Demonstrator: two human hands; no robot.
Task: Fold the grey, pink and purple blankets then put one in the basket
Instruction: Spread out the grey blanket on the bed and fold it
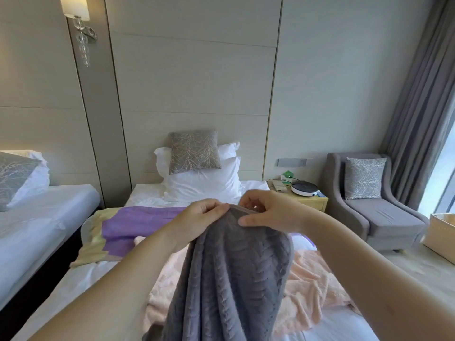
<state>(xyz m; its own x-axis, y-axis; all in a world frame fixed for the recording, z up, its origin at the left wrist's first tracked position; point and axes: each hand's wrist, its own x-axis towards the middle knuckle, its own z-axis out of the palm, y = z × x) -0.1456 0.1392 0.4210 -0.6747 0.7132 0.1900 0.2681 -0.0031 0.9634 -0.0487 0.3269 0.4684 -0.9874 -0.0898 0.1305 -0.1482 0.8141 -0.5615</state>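
Observation:
The grey blanket (229, 274) hangs in front of me above the bed, its top edge lifted. My left hand (200, 217) pinches that edge on the left, and my right hand (268, 211) pinches it close beside, on the right. Under it the pink blanket (307, 289) lies crumpled on the white bed. The purple blanket (138, 222), with a yellow border, is spread flat across the bed further back on the left. A pale woven basket (440, 235) stands at the right edge of the view.
White pillows (204, 185) and a grey cushion lean at the bed's head. A second bed (37, 217) stands to the left. On the right are a bedside table (302, 195) with a round device, a grey armchair (374, 205) and curtains.

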